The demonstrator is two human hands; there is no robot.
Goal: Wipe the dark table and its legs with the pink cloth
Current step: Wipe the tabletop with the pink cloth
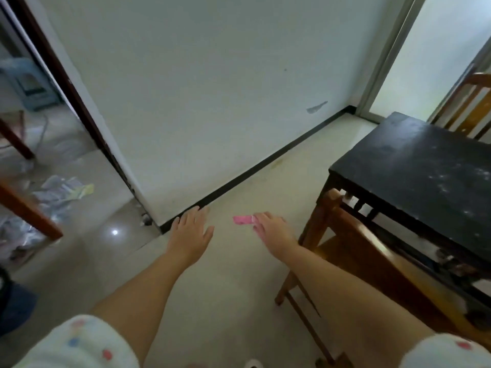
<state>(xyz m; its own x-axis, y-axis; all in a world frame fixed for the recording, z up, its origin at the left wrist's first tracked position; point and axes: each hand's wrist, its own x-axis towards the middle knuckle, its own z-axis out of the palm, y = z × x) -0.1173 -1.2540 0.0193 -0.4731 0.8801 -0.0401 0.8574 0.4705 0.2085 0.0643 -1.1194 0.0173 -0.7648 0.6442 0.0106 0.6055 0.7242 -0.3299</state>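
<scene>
At the bottom of the frame are two white sleeves with colored dots, one in each corner. Two bare arms reach up from them toward the middle.

The left hand [190, 235] sits just left of center. Its fingers are spread flat and its grip is released, with nothing in it. The right hand [271, 231] is just right of center. Its grip is pinched on the pink cloth [244, 219], and a small folded end of the cloth sticks out to the left of the fingers. Both hands hang above the pale floor [225, 288], not on the table.

At the right edge stands the dark table [425, 166]. Its tabletop is black with whitish dusty smears, most of them near the right side. A brown wooden chair [358, 251] is tucked in close under it, in front of the table legs [322, 205]. The cloth is well apart from the tabletop, so I think wiping has not begun.

What could go wrong? The cloth is only held by a little bit, so it might slip and fall to the floor. The chair may block the legs, and an arm could bump it.

Farther back are the white wall [212, 88], a dark strip along its base, and a doorway at the upper left with crumpled papers on the floor.
</scene>
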